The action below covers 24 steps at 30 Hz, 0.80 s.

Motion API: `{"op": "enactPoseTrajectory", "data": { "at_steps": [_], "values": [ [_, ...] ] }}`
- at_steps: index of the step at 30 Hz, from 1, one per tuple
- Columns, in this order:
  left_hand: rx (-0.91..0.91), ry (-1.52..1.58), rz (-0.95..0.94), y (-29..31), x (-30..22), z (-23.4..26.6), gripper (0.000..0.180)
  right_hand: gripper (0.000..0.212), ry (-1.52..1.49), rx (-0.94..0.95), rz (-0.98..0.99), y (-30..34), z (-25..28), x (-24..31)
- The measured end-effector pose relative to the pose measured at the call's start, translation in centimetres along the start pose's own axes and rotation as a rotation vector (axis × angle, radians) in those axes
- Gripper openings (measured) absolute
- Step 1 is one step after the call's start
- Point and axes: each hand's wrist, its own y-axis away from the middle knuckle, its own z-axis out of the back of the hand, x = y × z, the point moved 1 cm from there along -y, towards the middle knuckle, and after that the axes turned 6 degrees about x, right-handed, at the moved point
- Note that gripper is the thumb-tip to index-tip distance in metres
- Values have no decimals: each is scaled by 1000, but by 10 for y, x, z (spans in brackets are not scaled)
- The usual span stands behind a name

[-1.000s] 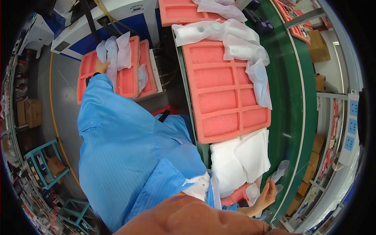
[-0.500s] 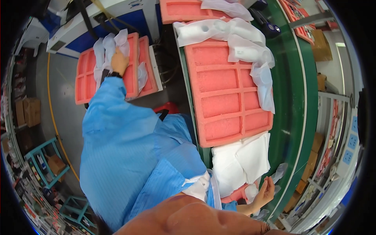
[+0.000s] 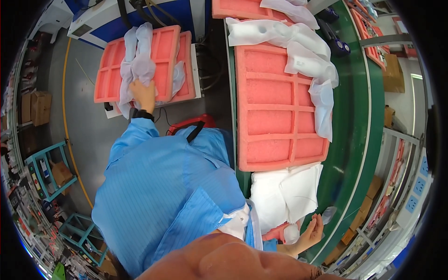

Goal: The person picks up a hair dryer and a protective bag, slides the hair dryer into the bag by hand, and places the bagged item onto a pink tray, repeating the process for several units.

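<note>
My left hand (image 3: 143, 94) reaches out to the far left over a pink foam tray (image 3: 162, 56) divided into compartments. Its fingers are closed on the near end of a bagged piece (image 3: 143, 70) in translucent white wrap; what is inside cannot be made out. More wrapped pieces (image 3: 129, 44) lie across the same tray. My right hand (image 3: 311, 235) is at the lower right, palm up, its fingers loosely curled with nothing seen in them. Beside it are a small white wrapped piece (image 3: 291, 233) and a stack of white sheets (image 3: 284, 193).
A large pink foam tray (image 3: 268, 121) with bare compartments lies on the green bench (image 3: 347, 121). Wrapped pieces (image 3: 310, 60) line its far and right sides. Dark tools (image 3: 333, 39) stand behind. A white and blue machine (image 3: 154, 23) is beyond the left tray.
My left hand has drawn back toward me along the left tray, and a wrapped piece has come nearer with it. The view has shifted slightly. My right hand stays about where it was.
</note>
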Motion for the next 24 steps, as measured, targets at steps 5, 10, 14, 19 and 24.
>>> {"op": "enactPoseTrajectory", "data": {
  "at_steps": [5,10,14,19,24],
  "values": [
    [226,-201,128,-11,60,-22,71,25,-9,9,-17,5,-1,-10],
    [246,-115,262,-17,47,-7,84,23,-36,-13,-95,5,-6,-22],
    [319,-155,348,-20,15,12,86,26,26,76,-160,-4,-4,-9],
    [274,-220,398,-21,12,-4,84,23,-30,15,-86,-23,-15,3],
    [232,-110,431,-18,14,15,82,22,9,14,4,-38,-17,-3]
  ]
}}
